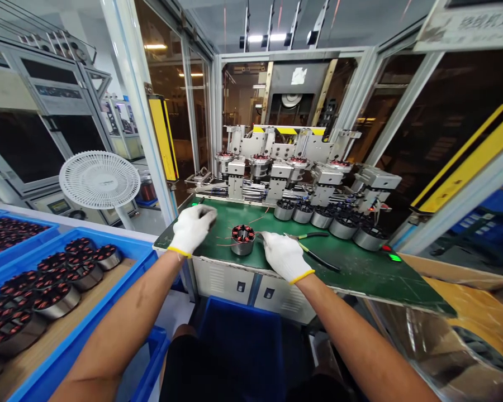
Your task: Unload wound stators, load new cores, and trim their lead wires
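On the green work surface (pixel 218 215) stands a wound motor stator (pixel 243 245), a steel ring with red copper coils and loose wire ends sticking out. My right hand (pixel 284 254), in a white glove with a yellow cuff, is at its right side, thumb and fingers pinched on a thin copper wire from the stator. My left hand (pixel 191 228), gloved alike, hovers to the left with fingers curled together; whatever is between them is too blurred to make out. Pliers (pixel 318 257) with black and green handles lie beside my right hand, their jaws partly hidden behind it.
Several unwound stator cores (pixel 343 223) line the back right of the surface. Behind them stands a winding machine (pixel 279 178) with coils in its fixtures. A blue crate (pixel 140 259) of wound stators is at left, near a white fan (pixel 100 180). A blue bin (pixel 241 335) sits below.
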The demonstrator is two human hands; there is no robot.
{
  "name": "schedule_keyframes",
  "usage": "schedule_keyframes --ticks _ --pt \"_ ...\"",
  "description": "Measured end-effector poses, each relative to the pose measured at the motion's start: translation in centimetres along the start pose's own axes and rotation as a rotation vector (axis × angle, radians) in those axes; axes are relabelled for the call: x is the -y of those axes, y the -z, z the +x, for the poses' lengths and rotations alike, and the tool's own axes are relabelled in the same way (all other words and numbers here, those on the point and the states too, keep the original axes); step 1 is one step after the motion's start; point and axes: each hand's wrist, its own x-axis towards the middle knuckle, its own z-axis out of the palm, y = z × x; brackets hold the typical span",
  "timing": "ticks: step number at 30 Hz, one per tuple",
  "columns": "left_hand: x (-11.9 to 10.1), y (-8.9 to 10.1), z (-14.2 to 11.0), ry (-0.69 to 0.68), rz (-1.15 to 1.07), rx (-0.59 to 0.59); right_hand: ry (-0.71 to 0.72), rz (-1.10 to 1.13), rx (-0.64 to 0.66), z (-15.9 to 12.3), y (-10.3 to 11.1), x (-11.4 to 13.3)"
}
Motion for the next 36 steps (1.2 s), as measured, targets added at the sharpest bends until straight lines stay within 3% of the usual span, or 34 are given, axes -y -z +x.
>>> schedule_keyframes --ticks 2,6,10,12,13,15,17,19,22,25,29,31,33,36 --pt "1.7 -0.3 0.9 0.179 -0.073 0.044 0.005 0.0 -0.003 0.1 -0.1 -0.1" --pt "3.5 0.3 1.4 0.236 -0.072 0.07 -0.002 -0.011 -0.003 -0.1 0.1 -0.3" --pt "2.2 4.3 1.0 0.229 0.024 -0.135 0.01 -0.006 -0.149 -1.7 1.5 0.5" --pt "0.0 5.8 0.6 0.035 0.134 -0.206 0.156 -0.009 -0.196 -2.5 2.6 1.9" --pt "-1.3 6.0 0.4 -0.138 0.206 -0.141 0.255 -0.014 -0.192 -2.8 3.0 2.8" --pt "-3.9 5.3 0.1 -0.537 0.362 0.118 0.41 -0.03 -0.165 -3.2 3.7 4.6" --pt "-5.5 3.3 0.1 -0.821 0.512 0.345 0.459 -0.04 -0.144 -3.7 3.8 6.1" --pt "-6.0 1.0 0.5 -0.911 0.602 0.443 0.468 -0.029 -0.122 -4.4 3.5 6.8" --pt "-4.9 -1.4 1.1 -0.827 0.585 0.461 0.484 0.079 -0.091 -5.5 3.1 6.0" --pt "-3.6 -2.3 1.3 -0.683 0.452 0.494 0.36 0.428 -0.114 -4.9 3.3 3.7" --pt "-3.3 -2.5 1.0 -0.574 0.367 0.504 -0.065 1.154 -0.106 -1.4 3.8 0.5" --pt "-3.4 -2.7 0.7 -0.563 0.367 0.488 -0.169 1.393 -0.088 0.3 3.6 -0.3" --pt "-3.5 -3.1 0.6 -0.559 0.371 0.456 -0.212 1.496 -0.144 1.1 3.3 -0.5" --pt "-3.3 -3.7 0.6 -0.561 0.38 0.405 -0.317 1.465 -0.214 1.2 2.6 -0.4"
